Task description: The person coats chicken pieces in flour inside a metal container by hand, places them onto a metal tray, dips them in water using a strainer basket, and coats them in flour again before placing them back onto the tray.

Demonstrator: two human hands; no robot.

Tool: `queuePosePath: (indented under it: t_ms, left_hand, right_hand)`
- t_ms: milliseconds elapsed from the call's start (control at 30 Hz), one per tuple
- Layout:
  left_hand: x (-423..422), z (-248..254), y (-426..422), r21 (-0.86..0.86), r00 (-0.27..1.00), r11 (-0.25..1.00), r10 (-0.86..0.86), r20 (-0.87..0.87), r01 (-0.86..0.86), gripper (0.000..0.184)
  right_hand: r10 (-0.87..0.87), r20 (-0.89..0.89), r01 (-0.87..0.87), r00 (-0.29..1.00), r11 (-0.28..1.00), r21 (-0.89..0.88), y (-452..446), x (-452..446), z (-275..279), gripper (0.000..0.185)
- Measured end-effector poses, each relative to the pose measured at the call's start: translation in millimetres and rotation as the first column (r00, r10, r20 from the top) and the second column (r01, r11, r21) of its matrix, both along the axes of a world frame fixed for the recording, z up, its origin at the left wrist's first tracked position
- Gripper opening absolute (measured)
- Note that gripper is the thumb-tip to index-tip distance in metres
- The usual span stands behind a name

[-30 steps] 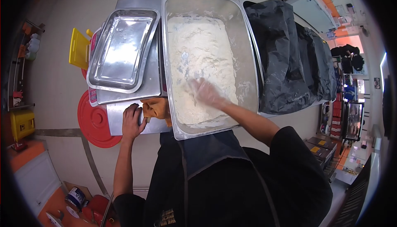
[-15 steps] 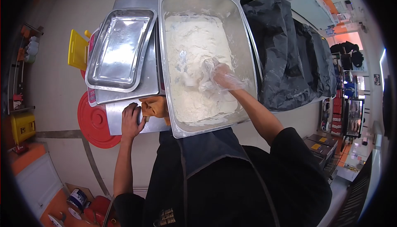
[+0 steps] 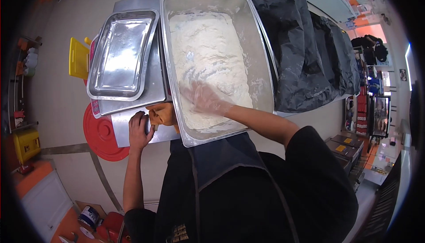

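White powder (image 3: 208, 34) spreads across the bottom of a deep metal tub (image 3: 261, 74), under the right hand (image 3: 206, 100) and well beyond it. We see that hand reaching down at the powder toward the tub's left side, in what looks like a thin, clear glove; it is too blurred for us to tell whether its fingers are spread or pinching. The left hand (image 3: 139, 133) rests on the metal tabletop (image 3: 125, 128) outside the tub, fingers loosely spread and bent. Just right of it, between hand and tub, we find a crumpled orange cloth (image 3: 162, 114). Ahead of the left hand, a shallow metal tray (image 3: 121, 59) lies on a flat metal sheet (image 3: 155, 89). To that hand's left we spot a round red lid (image 3: 104, 132), partly hidden by the tabletop, and farther ahead a yellow board (image 3: 78, 59). Creased black plastic (image 3: 287, 48) stretches beyond the tub, to the right hand's right.
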State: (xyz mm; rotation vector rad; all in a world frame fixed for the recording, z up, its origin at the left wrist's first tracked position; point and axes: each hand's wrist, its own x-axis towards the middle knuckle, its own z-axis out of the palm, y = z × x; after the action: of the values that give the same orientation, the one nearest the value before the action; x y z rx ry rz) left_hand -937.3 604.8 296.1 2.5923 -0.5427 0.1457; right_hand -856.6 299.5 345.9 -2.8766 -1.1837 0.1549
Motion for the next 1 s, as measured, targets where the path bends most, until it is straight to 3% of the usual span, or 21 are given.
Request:
queuePosePath:
  t_ms: [33, 133, 167, 267, 367, 500, 600, 667, 700, 767, 833, 900, 967, 1000]
  left_hand:
    - [0, 0, -1, -0.004, 1.0, 1.0, 0.0, 0.001, 0.0, 0.041]
    - [0, -1, -1, 0.002, 1.0, 1.0, 0.002, 0.013, -0.002, 0.04]
    - [0, -2, -2, -0.004, 1.0, 1.0, 0.001, 0.011, -0.001, 0.04]
    - [-1, 0, 0, -0.011, 1.0, 1.0, 0.006, 0.002, -0.006, 0.039]
    - [-1, 0, 0, -0.009, 1.0, 1.0, 0.009, -0.002, -0.009, 0.039]
    - [-1, -2, 1, -0.001, 1.0, 1.0, 0.01, -0.013, -0.01, 0.045]
    - [-2, -3, 2, -0.003, 1.0, 1.0, 0.009, -0.022, -0.009, 0.045]
    - [-1, -3, 2, -0.009, 0.999, 1.0, 0.012, -0.033, -0.012, 0.045]
    - [-2, -3, 2, -0.006, 1.0, 1.0, 0.013, -0.026, -0.013, 0.045]
    - [-1, -3, 1, 0.001, 1.0, 1.0, 0.01, -0.013, -0.01, 0.045]
    - [0, -2, 0, 0.001, 1.0, 1.0, 0.006, -0.004, -0.006, 0.043]
    - [-1, -2, 1, -0.001, 1.0, 1.0, 0.005, 0.0, -0.005, 0.042]
    - [-1, -2, 1, -0.007, 1.0, 1.0, 0.006, 0.004, -0.006, 0.043]
    - [-1, -2, 1, -0.008, 1.0, 1.0, 0.004, 0.006, -0.004, 0.043]
  right_hand:
    - [0.083, 0.002, -0.083, 0.997, 0.996, 0.022, -5, -3, -1, 0.066]
    - [-0.002, -0.502, 0.076, 0.865, 0.989, 0.127, -13, -17, -2, 0.061]
    - [0.015, -0.464, 0.047, 0.886, 0.991, 0.122, -16, -20, -3, 0.049]
    - [0.02, -0.608, 0.139, 0.793, 0.967, 0.212, -22, -13, -7, 0.033]
    - [-0.184, -0.465, 0.065, 0.866, 0.964, -0.26, -48, 9, -1, 0.025]
    - [-0.364, -0.188, 0.354, 0.912, 0.931, -0.089, -100, 33, 17, 0.04]
    - [-0.387, -0.253, 0.26, 0.887, 0.87, -0.418, -118, 29, -5, 0.04]
    - [-0.184, -0.394, 0.164, 0.901, 0.983, -0.084, -97, 15, 12, 0.036]
    - [-0.068, -0.434, 0.118, 0.898, 0.989, 0.09, -80, 1, 25, 0.036]
    - [0.0, -0.459, 0.16, 0.888, 0.937, 0.31, -57, -27, 24, 0.037]
    - [-0.076, -0.538, 0.26, 0.84, 0.926, 0.274, -41, -36, 0, 0.036]
    - [-0.145, -0.657, 0.281, 0.739, 0.954, 0.106, -29, -36, -20, 0.033]
    - [-0.038, -0.661, 0.099, 0.749, 0.994, 0.055, -32, -21, -10, 0.042]
    - [-0.065, -0.67, 0.121, 0.739, 0.992, 0.038, -35, -13, -1, 0.043]
